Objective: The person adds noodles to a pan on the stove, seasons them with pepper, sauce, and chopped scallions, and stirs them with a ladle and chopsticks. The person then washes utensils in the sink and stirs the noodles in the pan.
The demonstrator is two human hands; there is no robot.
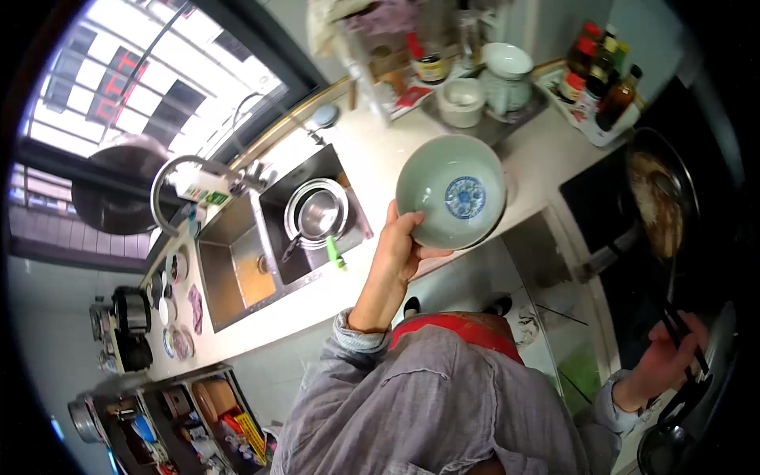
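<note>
My left hand (401, 244) grips the near-left rim of a pale green bowl (427, 184), thumb inside and fingers beneath. A blue floral medallion marks the bottom of the bowl, which holds nothing and is held up in front of the counter. At the far right, my right hand (673, 348) is closed around dark, thin handles or chopsticks (682, 336); which of these they are is hard to tell. Above that hand, a black pan (687, 178) on the stove holds brownish food (659, 210) with a metal utensil resting in it.
A double sink (229, 273) holding nested metal bowls (318, 214) is at the left. Behind the green bowl are lidded jars (507, 79) and a tray of bottles (606, 91). A green-handled tool (334, 252) lies by the sink's edge. Shelves (186, 412) stand lower left.
</note>
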